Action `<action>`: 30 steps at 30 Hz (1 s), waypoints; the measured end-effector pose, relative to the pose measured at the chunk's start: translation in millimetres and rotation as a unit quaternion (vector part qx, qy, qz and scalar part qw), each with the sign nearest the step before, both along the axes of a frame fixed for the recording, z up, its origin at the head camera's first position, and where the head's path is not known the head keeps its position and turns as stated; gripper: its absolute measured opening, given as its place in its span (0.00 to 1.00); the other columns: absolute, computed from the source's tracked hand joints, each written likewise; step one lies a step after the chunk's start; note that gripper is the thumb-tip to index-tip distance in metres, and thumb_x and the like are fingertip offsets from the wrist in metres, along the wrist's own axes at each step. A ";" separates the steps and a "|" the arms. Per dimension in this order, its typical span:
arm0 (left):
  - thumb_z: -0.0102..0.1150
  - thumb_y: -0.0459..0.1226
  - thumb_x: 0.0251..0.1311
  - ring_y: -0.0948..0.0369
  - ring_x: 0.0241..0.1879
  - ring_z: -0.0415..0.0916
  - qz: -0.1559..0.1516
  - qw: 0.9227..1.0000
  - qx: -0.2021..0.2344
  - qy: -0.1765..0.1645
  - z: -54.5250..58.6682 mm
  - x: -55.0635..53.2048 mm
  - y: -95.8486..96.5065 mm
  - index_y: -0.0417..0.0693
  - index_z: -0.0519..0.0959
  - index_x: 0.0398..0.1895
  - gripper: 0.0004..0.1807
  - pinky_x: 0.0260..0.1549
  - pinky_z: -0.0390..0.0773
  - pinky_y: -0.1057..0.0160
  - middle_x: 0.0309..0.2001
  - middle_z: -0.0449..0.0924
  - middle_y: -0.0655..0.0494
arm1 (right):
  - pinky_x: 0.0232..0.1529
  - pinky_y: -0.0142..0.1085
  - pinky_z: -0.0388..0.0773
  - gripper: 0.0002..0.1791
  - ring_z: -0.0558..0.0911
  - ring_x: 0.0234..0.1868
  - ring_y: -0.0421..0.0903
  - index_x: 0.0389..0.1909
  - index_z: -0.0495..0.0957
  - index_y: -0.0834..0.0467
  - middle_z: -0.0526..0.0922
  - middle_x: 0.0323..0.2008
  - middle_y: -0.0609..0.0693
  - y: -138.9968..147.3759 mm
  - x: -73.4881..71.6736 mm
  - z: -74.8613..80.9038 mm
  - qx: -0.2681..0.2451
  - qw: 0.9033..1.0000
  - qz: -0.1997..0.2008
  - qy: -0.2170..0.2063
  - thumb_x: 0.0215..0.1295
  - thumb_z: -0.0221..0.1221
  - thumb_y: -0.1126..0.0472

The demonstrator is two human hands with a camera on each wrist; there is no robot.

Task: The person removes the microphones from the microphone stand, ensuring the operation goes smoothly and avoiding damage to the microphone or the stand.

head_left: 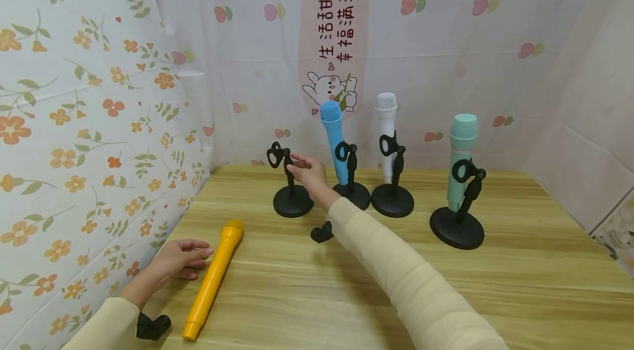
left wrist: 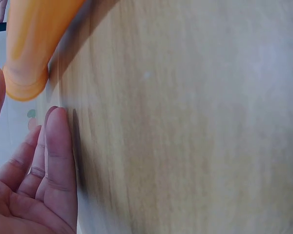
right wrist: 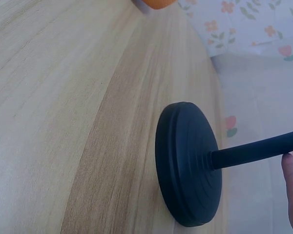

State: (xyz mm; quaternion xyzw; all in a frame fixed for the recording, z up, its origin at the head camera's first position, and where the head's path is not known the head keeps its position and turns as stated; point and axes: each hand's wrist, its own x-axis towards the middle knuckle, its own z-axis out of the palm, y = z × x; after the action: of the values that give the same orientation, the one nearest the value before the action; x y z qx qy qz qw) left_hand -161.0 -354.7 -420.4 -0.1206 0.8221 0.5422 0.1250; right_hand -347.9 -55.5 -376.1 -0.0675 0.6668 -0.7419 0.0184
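An orange microphone [head_left: 214,279] lies on the table at the left, its head pointing away. Just left of it, my left hand [head_left: 179,262] hovers with relaxed, parted fingers and holds nothing. In the left wrist view, the orange microphone [left wrist: 31,44] shows beyond the fingertips. My right hand [head_left: 309,176] reaches to the leftmost black microphone stand [head_left: 292,200] and pinches its upright just below the empty clip. The right wrist view shows that stand's round base [right wrist: 190,165] and a fingertip [right wrist: 289,163] against the pole; the upper stand is out of that view.
To the right, a blue microphone [head_left: 335,143], a white microphone [head_left: 386,119] and a mint green microphone [head_left: 463,135] stand upright by black stands. A floral curtain [head_left: 89,119] borders the left side, and a printed cloth [head_left: 247,91] hangs behind the wooden table [head_left: 277,295].
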 end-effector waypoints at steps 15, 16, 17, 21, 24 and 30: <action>0.66 0.47 0.60 0.59 0.37 0.83 -0.002 1.000 -0.006 -0.004 0.9 0.6 3.6 0.30 0.71 0.60 0.34 0.34 0.85 0.57 0.41 0.84 0.55 | 0.53 0.41 0.80 0.22 0.83 0.51 0.48 0.59 0.78 0.55 0.82 0.51 0.54 9.4 3.9 -3.2 0.002 1.000 0.011 0.003 0.64 0.64 0.61; 0.66 0.47 0.60 0.59 0.37 0.83 -0.003 1.000 -0.007 -0.006 0.8 0.7 3.6 0.30 0.71 0.60 0.34 0.34 0.85 0.57 0.41 0.84 0.55 | 0.53 0.41 0.79 0.22 0.83 0.51 0.48 0.59 0.78 0.55 0.82 0.51 0.54 9.7 4.5 -3.2 0.003 1.000 0.010 0.003 0.64 0.64 0.61; 0.66 0.47 0.60 0.59 0.37 0.83 -0.002 1.000 -0.007 -0.007 0.6 0.6 3.6 0.31 0.71 0.60 0.33 0.34 0.84 0.57 0.40 0.84 0.55 | 0.54 0.42 0.79 0.22 0.83 0.51 0.48 0.59 0.78 0.55 0.82 0.51 0.54 9.9 5.0 -3.1 0.004 1.000 0.010 0.002 0.64 0.64 0.61; 0.66 0.46 0.60 0.60 0.36 0.82 0.002 1.000 -0.006 -0.011 -0.1 0.7 4.4 0.31 0.72 0.59 0.32 0.34 0.84 0.57 0.39 0.84 0.56 | 0.54 0.42 0.79 0.21 0.83 0.51 0.48 0.58 0.79 0.55 0.82 0.50 0.54 10.7 5.1 -3.9 0.000 1.000 0.010 -0.001 0.63 0.65 0.61; 0.65 0.45 0.61 0.60 0.36 0.82 -0.003 1.000 -0.004 -0.006 -0.3 0.8 4.7 0.30 0.72 0.59 0.31 0.33 0.85 0.57 0.39 0.84 0.56 | 0.54 0.42 0.79 0.20 0.83 0.51 0.47 0.57 0.80 0.54 0.82 0.50 0.54 12.4 3.7 -5.5 -0.006 1.000 0.012 -0.004 0.63 0.65 0.61; 0.65 0.45 0.60 0.60 0.36 0.82 -0.005 1.000 -0.006 -0.003 -0.3 0.4 5.0 0.30 0.72 0.59 0.32 0.33 0.85 0.57 0.40 0.84 0.56 | 0.54 0.42 0.79 0.19 0.83 0.52 0.47 0.57 0.80 0.53 0.82 0.50 0.54 16.8 4.4 -6.9 -0.008 1.000 0.017 -0.006 0.64 0.64 0.61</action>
State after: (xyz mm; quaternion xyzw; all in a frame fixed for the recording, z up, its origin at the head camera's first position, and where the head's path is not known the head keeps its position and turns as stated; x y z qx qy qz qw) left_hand -160.6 -349.7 -420.7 -0.1190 0.8255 0.5364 0.1292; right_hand -343.5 -38.7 -383.0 -0.0746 0.6596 -0.7471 0.0346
